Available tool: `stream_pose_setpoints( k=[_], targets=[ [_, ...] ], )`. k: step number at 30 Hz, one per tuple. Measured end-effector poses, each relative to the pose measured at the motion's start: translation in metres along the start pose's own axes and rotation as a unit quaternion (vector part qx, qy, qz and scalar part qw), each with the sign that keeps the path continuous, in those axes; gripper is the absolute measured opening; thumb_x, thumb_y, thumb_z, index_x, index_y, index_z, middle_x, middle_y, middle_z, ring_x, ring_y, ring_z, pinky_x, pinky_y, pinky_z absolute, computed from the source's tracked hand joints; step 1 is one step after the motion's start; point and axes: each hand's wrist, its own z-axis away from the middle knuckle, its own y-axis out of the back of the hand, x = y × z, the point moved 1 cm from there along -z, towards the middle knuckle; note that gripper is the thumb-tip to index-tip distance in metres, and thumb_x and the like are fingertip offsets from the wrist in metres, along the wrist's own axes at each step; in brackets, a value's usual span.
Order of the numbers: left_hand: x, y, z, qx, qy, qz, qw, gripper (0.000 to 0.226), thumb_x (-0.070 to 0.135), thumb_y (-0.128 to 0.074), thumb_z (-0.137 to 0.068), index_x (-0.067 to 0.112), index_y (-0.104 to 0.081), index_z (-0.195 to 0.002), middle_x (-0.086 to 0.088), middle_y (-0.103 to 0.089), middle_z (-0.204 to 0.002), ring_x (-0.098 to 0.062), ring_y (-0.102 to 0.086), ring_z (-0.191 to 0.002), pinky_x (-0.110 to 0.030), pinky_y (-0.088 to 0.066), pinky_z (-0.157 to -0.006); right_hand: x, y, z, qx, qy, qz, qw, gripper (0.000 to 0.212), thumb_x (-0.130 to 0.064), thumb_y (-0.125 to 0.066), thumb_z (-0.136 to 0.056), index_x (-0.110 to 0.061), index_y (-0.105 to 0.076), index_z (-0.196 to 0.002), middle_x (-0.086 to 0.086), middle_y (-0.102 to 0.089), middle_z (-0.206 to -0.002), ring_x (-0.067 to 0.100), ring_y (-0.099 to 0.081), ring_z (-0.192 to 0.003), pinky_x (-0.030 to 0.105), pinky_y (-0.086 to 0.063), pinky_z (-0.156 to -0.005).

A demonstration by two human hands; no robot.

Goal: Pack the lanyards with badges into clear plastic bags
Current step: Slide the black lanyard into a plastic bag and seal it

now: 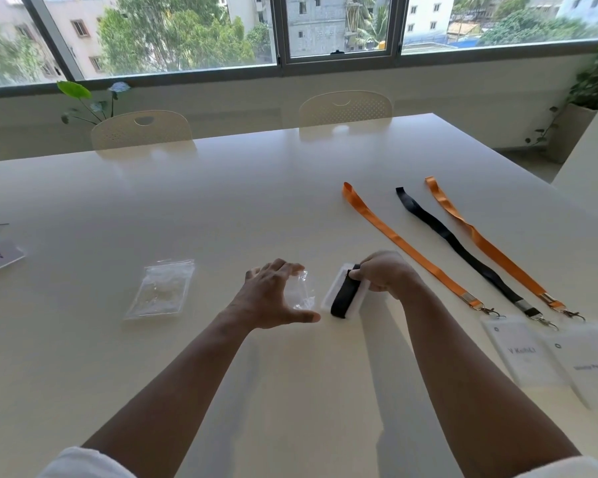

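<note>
clear crinkly bag (302,293) in left hand (270,299), black-strap-wrapped flat badge (344,293) in right hand (384,276)

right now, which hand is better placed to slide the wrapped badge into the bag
Right. The right hand grips the badge wound in its black lanyard, close beside the clear bag; the left hand holds that bag and can likely steady it.

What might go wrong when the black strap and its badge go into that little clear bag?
1. The black lanyard is only wound round the badge and kept there by the right hand; it might unwind on the way in.
2. The clear bag in the left hand looks crumpled, so the bundle may catch at its mouth.
</note>
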Motion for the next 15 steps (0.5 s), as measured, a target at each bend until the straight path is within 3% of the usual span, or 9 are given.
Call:
stream_pose_setpoints(
  k=[3, 7, 15],
  targets=[
    [0.0, -0.002, 0.003, -0.004, 0.015, -0.006, 1.0, 0.1, 0.083, -0.067, -0.058, 0.031, -0.043, -0.14, 0.011, -0.047, -0.135, -0.011, -0.045, -0.127, -0.04, -0.031, -0.108, 0.001, -0.001, 0.005, -0.016, -0.01, -0.062, 0.998, 0.018, -0.009, -0.072, -0.084, -0.004, -0.064, -0.099, 0.012, -0.063, -0.1, 0.024, -0.063, -0.096, 0.035, -0.058, -0.083],
    [0.001, -0.003, 0.005, 0.001, 0.03, -0.011, 1.0, 0.1, 0.084, -0.066, -0.058, 0.032, -0.043, -0.14, 0.011, -0.047, -0.134, -0.011, -0.045, -0.127, -0.04, -0.03, -0.108, -0.002, 0.006, 0.011, -0.011, -0.005, -0.129, 0.992, 0.016, -0.007, -0.071, -0.085, -0.003, -0.062, -0.098, 0.012, -0.061, -0.097, 0.018, -0.061, -0.084, 0.024, -0.054, -0.065],
    [0.006, -0.004, 0.008, 0.007, 0.041, -0.004, 0.999, 0.099, 0.082, -0.068, -0.059, 0.031, -0.043, -0.14, 0.011, -0.047, -0.133, -0.012, -0.044, -0.127, -0.039, -0.026, -0.109, -0.005, 0.006, 0.014, 0.033, 0.01, -0.272, 0.962, 0.027, -0.005, -0.071, -0.084, -0.005, -0.059, -0.108, 0.013, -0.061, -0.103, 0.021, -0.063, -0.089, 0.025, -0.055, -0.062]
  ],
)
